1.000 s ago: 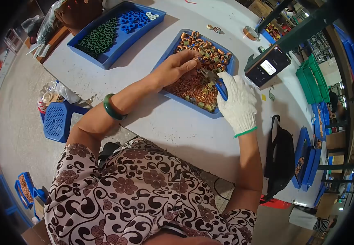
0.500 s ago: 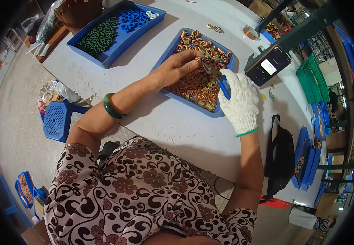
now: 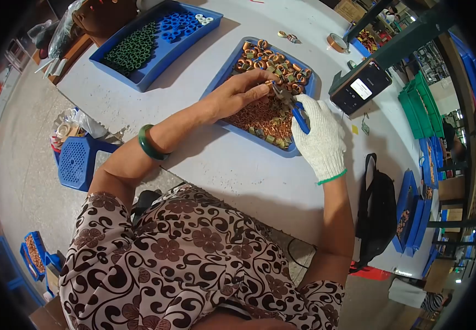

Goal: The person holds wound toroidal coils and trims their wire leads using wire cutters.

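Over a blue tray [image 3: 238,131], my bare left hand [image 3: 243,94] pinches a small copper-wound part [image 3: 272,83] between thumb and fingers, much of it hidden. My right hand [image 3: 317,135], in a white knitted glove with a green cuff, is closed on blue-handled pliers [image 3: 300,116]. The pliers' jaws are at the part, by my left fingertips. Beneath my hands the tray holds copper-wound rings [image 3: 260,54] at the far side, with loose copper wire bits [image 3: 249,116] and small yellowish pieces nearer me.
At the far left of the white table [image 3: 221,170] lies a blue tray [image 3: 180,53] of green, blue and white rings. A phone [image 3: 360,88] leans on a green post at the right. A tape roll [image 3: 337,43], black bag [image 3: 378,214] and blue stool [image 3: 77,162] are around.
My right hand and the pliers have shifted slightly, bringing the jaws up to the part at my left fingertips. My left hand has moved a little to the right, still pinching.
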The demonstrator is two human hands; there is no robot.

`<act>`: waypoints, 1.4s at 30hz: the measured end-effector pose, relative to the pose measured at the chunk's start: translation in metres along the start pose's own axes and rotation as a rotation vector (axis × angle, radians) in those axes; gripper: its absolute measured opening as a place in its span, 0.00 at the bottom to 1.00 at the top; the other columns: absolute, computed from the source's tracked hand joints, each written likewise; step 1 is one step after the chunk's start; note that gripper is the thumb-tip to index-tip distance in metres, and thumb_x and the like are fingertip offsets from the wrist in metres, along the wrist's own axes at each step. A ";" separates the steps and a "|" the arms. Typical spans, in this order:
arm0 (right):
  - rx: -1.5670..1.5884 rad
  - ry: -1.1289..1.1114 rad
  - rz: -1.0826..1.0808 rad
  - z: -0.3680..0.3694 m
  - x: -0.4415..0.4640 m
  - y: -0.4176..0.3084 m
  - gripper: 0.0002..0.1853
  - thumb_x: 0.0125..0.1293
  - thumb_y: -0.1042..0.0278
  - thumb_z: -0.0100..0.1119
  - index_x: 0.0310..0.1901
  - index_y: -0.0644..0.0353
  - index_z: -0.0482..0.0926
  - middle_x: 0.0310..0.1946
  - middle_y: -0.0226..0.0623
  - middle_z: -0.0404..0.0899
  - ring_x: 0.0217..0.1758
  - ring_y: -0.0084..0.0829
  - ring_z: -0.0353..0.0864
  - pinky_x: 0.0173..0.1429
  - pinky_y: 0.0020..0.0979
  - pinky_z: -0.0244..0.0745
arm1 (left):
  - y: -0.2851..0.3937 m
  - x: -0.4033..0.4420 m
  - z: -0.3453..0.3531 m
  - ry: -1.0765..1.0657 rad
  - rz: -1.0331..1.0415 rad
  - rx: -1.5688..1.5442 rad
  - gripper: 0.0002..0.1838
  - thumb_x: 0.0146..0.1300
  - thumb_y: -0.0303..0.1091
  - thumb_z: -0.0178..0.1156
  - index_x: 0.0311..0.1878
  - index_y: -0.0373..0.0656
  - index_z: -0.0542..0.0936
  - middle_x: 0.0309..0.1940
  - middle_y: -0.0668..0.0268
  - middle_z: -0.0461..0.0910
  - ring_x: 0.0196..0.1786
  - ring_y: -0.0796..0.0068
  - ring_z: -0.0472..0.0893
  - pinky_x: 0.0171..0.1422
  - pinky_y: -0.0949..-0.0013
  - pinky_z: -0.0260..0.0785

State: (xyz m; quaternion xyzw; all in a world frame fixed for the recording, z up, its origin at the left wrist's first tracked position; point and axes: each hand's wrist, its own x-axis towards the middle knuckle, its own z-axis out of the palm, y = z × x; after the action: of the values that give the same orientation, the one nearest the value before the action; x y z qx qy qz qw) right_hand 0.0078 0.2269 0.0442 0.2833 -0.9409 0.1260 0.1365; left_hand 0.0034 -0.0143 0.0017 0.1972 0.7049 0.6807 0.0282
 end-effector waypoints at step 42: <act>0.242 -0.058 -0.045 0.011 0.002 0.016 0.22 0.61 0.66 0.65 0.58 0.55 0.77 0.45 0.49 0.83 0.47 0.52 0.84 0.50 0.48 0.80 | -0.011 0.001 -0.005 -0.065 0.104 0.251 0.21 0.82 0.42 0.47 0.69 0.42 0.72 0.41 0.63 0.82 0.47 0.76 0.82 0.57 0.68 0.74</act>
State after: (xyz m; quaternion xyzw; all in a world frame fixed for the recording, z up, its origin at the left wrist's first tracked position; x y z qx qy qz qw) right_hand -0.0050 0.2355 0.0318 0.3223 -0.9158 0.2271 0.0769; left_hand -0.0018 -0.0189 -0.0079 0.2572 0.7720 0.5812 -0.0091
